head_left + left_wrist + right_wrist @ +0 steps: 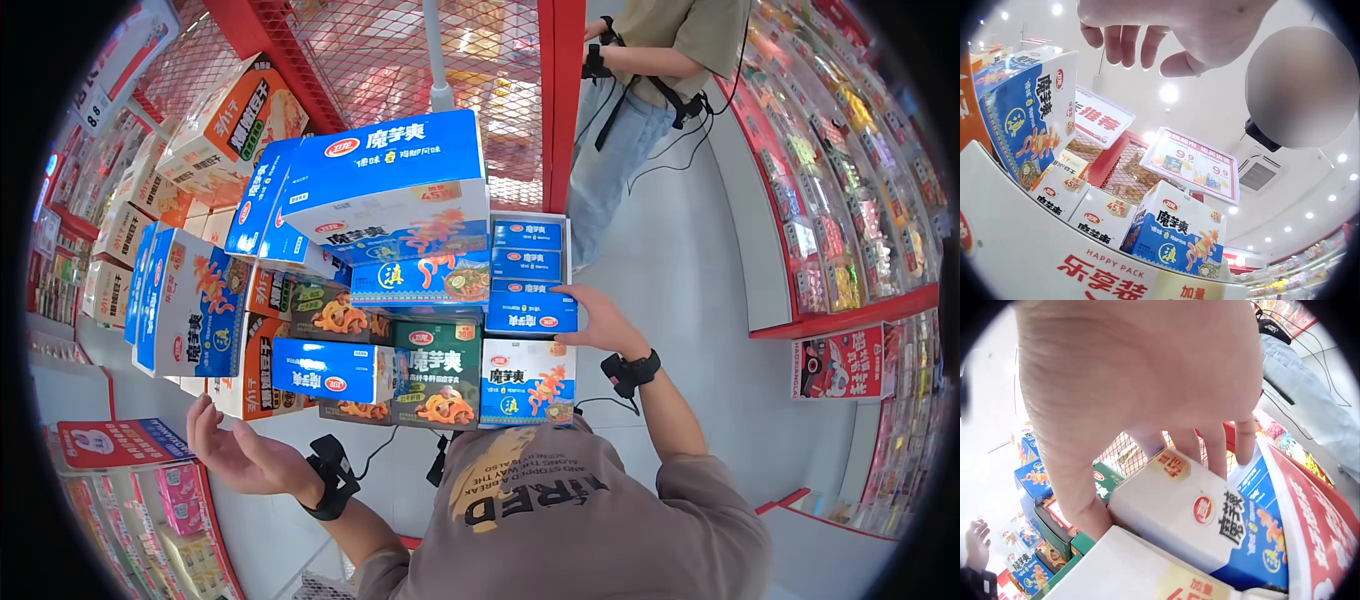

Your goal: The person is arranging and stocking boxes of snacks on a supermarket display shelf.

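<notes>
My right hand (605, 322) (1141, 375) is at the right end of the stacked snack boxes, gripping a blue and white box (533, 304) (1179, 500). In the right wrist view its thumb lies on the near left side and the fingers reach over the far side. Two more blue boxes (526, 264) lie behind it in a white carton, and a white-topped box (528, 385) stands in front. My left hand (245, 455) (1179, 28) hangs in the air left of the stack, fingers loosely bent, holding nothing. Nearest to it is an upright blue box (195, 305).
Large blue boxes (400, 150) top the stack, beside green boxes (437, 375) and orange cartons (235, 120). Red mesh (350, 50) rises behind. Another person (640, 100) stands at the back right, near snack shelves (820, 150). Price signs (1191, 164) hang above.
</notes>
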A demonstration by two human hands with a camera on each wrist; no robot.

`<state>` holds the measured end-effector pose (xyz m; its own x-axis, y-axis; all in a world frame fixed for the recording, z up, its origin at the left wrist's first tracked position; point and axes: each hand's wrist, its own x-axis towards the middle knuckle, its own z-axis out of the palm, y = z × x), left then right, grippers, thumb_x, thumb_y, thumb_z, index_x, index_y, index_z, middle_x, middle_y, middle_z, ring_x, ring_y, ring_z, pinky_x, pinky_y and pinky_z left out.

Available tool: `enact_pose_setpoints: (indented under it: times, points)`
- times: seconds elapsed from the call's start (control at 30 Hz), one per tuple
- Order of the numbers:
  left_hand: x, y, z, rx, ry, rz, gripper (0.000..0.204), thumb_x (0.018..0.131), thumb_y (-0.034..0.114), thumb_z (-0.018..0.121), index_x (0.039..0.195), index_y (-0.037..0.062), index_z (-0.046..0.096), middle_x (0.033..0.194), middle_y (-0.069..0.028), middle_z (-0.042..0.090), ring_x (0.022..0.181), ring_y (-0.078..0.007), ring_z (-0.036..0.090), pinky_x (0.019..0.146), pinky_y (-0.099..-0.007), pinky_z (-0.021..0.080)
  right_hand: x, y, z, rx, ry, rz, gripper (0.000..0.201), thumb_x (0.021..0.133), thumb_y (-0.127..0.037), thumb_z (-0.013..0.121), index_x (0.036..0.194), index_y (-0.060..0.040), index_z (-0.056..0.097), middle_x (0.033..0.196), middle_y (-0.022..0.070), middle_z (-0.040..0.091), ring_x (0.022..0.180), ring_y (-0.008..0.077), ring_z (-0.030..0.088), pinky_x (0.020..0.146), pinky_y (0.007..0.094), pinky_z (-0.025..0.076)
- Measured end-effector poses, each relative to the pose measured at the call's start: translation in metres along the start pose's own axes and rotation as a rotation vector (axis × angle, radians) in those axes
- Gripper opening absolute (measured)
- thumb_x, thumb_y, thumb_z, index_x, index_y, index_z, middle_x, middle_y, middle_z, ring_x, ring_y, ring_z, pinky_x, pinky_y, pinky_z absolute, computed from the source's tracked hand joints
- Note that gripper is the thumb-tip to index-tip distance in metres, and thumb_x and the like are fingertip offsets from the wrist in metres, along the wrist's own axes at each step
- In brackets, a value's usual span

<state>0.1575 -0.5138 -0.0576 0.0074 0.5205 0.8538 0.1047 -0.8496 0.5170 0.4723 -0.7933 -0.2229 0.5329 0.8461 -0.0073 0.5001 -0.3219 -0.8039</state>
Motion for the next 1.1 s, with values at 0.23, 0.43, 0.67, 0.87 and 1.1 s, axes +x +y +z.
enact_pose_setpoints:
  times: [0.23,0.43,0.67,0.87,1.1]
  points:
    - [-0.007,0.007,0.004,-0.067,-0.176,-0.049,0.015,0.083,0.001,0.049,0.092,-0.0056,0.059,0.095,-0.0161,0.062,0.09,-0.0252,0.058,0.085,-0.0369,0.046,0.009,-0.011,-0.001,-0.023,0.082,0.017,0.07,0.063,-0.023,0.086,0.124,-0.0075,0.058,0.114,0.0117,0.063,0.101,0.0226,0.063,0.081,0.034,0.051]
    - [-0.007,0.028,0.008,-0.199,-0.721,-0.033,0.027,0.073,0.007,0.069,0.097,-0.0043,0.063,0.095,-0.0166,0.063,0.088,-0.0305,0.06,0.083,-0.0386,0.047,-0.017,-0.091,-0.067,-0.076,0.304,-0.174,0.067,0.061,-0.02,0.084,0.12,-0.0055,0.057,0.108,0.0118,0.063,0.099,0.0231,0.062,0.08,0.0318,0.05]
    - [-0.051,0.085,0.068,-0.613,-1.001,-0.07,0.088,0.061,0.031,0.088,0.133,0.0013,0.046,0.128,-0.0204,0.056,0.113,-0.0362,0.056,0.092,-0.0448,0.045,-0.054,-0.156,-0.1,0.206,0.34,-0.561,0.067,0.053,-0.032,0.087,0.107,-0.0033,0.062,0.104,0.0145,0.066,0.099,0.0279,0.065,0.084,0.0362,0.052]
    - [-0.041,0.072,0.059,-0.66,-1.039,0.01,0.079,0.057,0.033,0.088,0.12,0.0005,0.052,0.106,-0.0157,0.063,0.09,-0.0331,0.062,0.079,-0.0418,0.048,-0.043,-0.156,-0.077,0.346,0.084,-0.547,0.082,0.056,-0.038,0.088,0.123,-0.0013,0.056,0.119,0.0174,0.063,0.106,0.0286,0.063,0.086,0.0368,0.049]
    - [0.0,0.044,-0.004,-0.593,-0.549,-0.02,0.057,0.071,0.029,0.073,0.114,-0.0033,0.055,0.107,-0.0183,0.063,0.094,-0.0326,0.063,0.082,-0.0439,0.051,-0.041,-0.132,-0.076,0.554,0.015,-0.418,0.08,0.07,-0.03,0.08,0.136,0.0012,0.045,0.119,0.017,0.064,0.106,0.0261,0.063,0.085,0.0358,0.046]
